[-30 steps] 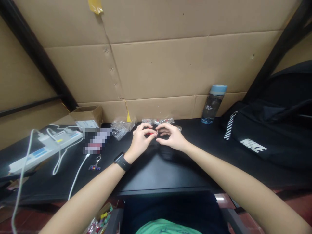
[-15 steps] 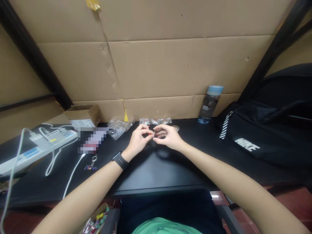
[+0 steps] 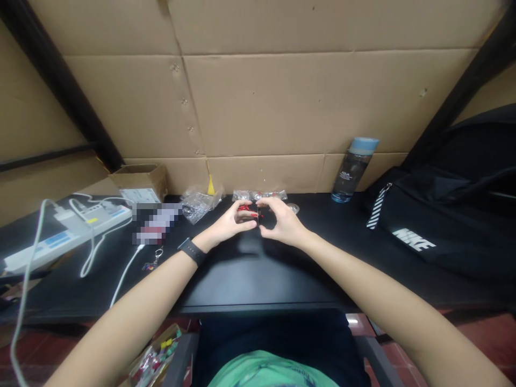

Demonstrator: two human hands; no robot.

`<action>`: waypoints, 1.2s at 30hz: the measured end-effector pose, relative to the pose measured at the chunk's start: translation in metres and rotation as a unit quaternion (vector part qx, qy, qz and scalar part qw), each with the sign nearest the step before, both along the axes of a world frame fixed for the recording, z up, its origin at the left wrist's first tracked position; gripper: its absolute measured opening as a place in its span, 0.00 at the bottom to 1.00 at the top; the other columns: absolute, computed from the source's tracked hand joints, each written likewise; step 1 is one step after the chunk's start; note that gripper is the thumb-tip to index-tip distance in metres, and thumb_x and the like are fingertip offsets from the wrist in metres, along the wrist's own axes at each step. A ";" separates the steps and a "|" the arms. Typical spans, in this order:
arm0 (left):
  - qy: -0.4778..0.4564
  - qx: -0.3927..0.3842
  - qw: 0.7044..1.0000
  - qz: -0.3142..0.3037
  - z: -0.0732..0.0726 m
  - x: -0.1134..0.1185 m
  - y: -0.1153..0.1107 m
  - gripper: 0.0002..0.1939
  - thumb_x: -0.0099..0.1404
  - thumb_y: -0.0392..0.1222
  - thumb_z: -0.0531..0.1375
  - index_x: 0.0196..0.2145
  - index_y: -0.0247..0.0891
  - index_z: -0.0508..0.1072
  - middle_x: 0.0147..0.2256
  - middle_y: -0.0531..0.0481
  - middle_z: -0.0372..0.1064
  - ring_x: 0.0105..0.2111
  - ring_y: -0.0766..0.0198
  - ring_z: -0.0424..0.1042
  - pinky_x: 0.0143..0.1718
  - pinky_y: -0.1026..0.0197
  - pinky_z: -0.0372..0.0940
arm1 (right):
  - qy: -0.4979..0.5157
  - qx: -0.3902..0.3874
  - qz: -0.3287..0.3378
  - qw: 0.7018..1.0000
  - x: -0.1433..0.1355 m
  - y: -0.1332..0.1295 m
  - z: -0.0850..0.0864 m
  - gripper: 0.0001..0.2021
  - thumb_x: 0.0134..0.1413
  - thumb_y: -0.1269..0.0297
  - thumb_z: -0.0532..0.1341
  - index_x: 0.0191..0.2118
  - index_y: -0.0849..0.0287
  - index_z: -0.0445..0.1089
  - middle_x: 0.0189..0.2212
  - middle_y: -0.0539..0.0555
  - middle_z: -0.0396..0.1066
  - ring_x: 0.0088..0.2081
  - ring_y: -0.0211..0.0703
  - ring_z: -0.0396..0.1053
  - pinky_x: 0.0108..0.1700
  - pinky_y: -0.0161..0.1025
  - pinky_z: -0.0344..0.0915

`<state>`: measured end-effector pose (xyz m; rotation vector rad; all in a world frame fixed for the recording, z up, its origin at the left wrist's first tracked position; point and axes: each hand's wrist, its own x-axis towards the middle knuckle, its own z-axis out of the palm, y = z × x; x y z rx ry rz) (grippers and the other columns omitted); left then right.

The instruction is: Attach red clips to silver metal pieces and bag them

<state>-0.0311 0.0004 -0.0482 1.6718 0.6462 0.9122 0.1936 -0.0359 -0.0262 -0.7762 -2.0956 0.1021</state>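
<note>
Above the black table, my left hand [image 3: 234, 221] and my right hand [image 3: 285, 223] meet at the fingertips. A thin flat piece [image 3: 258, 217], seen almost edge-on with a little red on it, stands upright between them. My right thumb and forefinger curve round to its top and bottom edges, and my left fingertips press on its other side. Something red and cord-like [image 3: 244, 208] lies across my left fingers. The piece is too small to name. Behind my hands several small clear packets [image 3: 260, 195] with red bits sit in a row.
A crumpled clear bag [image 3: 197, 207], an open carton [image 3: 141, 180] and a white power strip [image 3: 66, 236] with cables are on the left. A keyring [image 3: 153, 260] lies near a blurred-out object. On the right stand a water bottle [image 3: 351, 172] and a black bag [image 3: 435, 215].
The fingers of both hands have spread wider around the thin piece, and more of the red cord shows on my left hand. The view has shifted slightly.
</note>
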 end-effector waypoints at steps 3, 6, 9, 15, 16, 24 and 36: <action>-0.006 -0.001 1.000 -0.016 -0.001 0.003 -0.001 0.33 0.61 0.48 0.71 0.58 0.42 0.63 0.52 0.41 0.72 0.58 0.49 0.70 0.60 0.44 0.65 | -0.031 0.031 0.020 0.999 -0.002 0.000 -0.003 0.30 0.46 0.74 0.65 0.57 0.53 0.64 0.51 0.57 0.72 0.52 0.54 0.70 0.57 0.52 0.69; -0.007 0.017 1.000 -0.010 0.000 0.004 -0.001 0.32 0.61 0.48 0.71 0.58 0.42 0.64 0.49 0.42 0.74 0.55 0.50 0.73 0.58 0.45 0.67 | -0.050 0.036 0.036 0.997 -0.005 -0.001 -0.005 0.28 0.47 0.75 0.64 0.56 0.53 0.65 0.49 0.57 0.72 0.51 0.53 0.70 0.56 0.52 0.70; -0.002 0.039 0.999 0.008 0.002 0.004 -0.002 0.32 0.60 0.45 0.72 0.58 0.41 0.64 0.49 0.42 0.73 0.53 0.51 0.74 0.57 0.46 0.68 | -0.058 0.038 0.046 0.997 -0.006 -0.002 -0.003 0.28 0.47 0.76 0.64 0.56 0.53 0.65 0.51 0.58 0.71 0.54 0.54 0.68 0.58 0.52 0.68; -0.002 0.102 0.994 0.040 0.005 0.002 -0.001 0.33 0.57 0.42 0.74 0.57 0.40 0.65 0.53 0.41 0.72 0.53 0.54 0.74 0.61 0.45 0.65 | 0.017 -0.026 -0.013 0.999 0.001 0.003 0.002 0.12 0.52 0.73 0.64 0.43 0.55 0.74 0.48 0.57 0.71 0.50 0.50 0.71 0.51 0.47 0.71; 0.009 0.114 0.993 0.039 0.006 0.001 -0.001 0.32 0.57 0.41 0.74 0.55 0.40 0.67 0.54 0.41 0.71 0.52 0.54 0.74 0.60 0.45 0.66 | 0.032 -0.045 -0.030 0.998 0.002 0.004 0.002 0.09 0.53 0.72 0.64 0.40 0.56 0.75 0.47 0.56 0.72 0.48 0.49 0.72 0.47 0.45 0.72; 0.022 0.116 0.993 0.031 0.006 0.006 -0.008 0.24 0.57 0.38 0.73 0.50 0.38 0.72 0.55 0.41 0.70 0.53 0.51 0.74 0.55 0.44 0.72 | -0.009 0.010 -0.030 0.999 0.003 0.009 -0.010 0.05 0.55 0.71 0.66 0.37 0.54 0.78 0.48 0.56 0.73 0.51 0.50 0.71 0.56 0.50 0.68; -0.031 0.096 0.995 0.017 0.001 0.011 -0.010 0.23 0.56 0.37 0.73 0.46 0.39 0.70 0.52 0.44 0.68 0.53 0.54 0.72 0.53 0.49 0.73 | -0.036 0.152 -0.046 0.987 0.001 0.010 -0.011 0.04 0.57 0.71 0.64 0.34 0.54 0.76 0.50 0.58 0.73 0.51 0.51 0.70 0.56 0.53 0.68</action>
